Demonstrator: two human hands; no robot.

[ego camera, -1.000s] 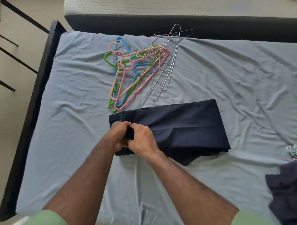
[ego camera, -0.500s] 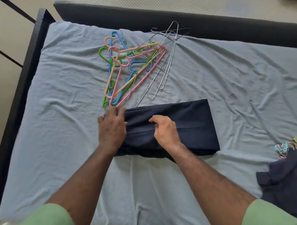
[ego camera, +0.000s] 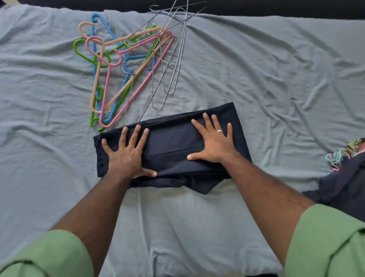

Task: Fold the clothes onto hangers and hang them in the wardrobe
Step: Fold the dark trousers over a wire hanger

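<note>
A folded dark navy garment [ego camera: 171,147] lies in the middle of the bed. My left hand [ego camera: 127,154] presses flat on its left part with fingers spread. My right hand [ego camera: 213,142], wearing a ring, presses flat on its right part, fingers also spread. Beyond the garment lies a heap of plastic hangers [ego camera: 111,72] in pink, peach, blue and green, tangled with several thin wire hangers [ego camera: 170,56]. One wire hanger's end runs under the garment's far edge.
A wrinkled light blue sheet [ego camera: 279,83] covers the bed. More dark clothing [ego camera: 353,186] and a patterned colourful piece [ego camera: 341,153] sit at the right edge. A dark bed frame [ego camera: 276,2] runs along the far side.
Both hands left the garment's left end, where they were bunched together, and spread apart. They now lie flat on the garment. The view has tilted closer to the bed.
</note>
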